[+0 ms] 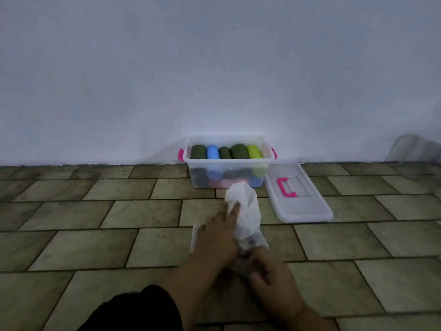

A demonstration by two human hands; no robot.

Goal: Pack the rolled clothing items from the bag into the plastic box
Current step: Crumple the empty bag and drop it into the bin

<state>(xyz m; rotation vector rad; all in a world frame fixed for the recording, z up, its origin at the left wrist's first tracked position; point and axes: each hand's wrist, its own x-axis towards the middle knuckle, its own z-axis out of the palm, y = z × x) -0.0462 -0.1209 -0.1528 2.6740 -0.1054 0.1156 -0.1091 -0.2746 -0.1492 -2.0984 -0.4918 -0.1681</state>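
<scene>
A: What's on the tiled stone floor (95,247)?
B: One clear plastic box (226,172), five fabric rolls (226,151) on top; one flat lid (303,201); one crumpled white bag (245,211).
A: The grip?
B: Left hand (214,237) and right hand (269,273) clutch it.

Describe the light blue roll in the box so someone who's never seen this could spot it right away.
Find the clear plastic box with pink handles, standing on the tiled floor against the white wall. Five rolls line its top layer. The light blue roll is second from the left, the only blue one there, between two dark green rolls.
</scene>
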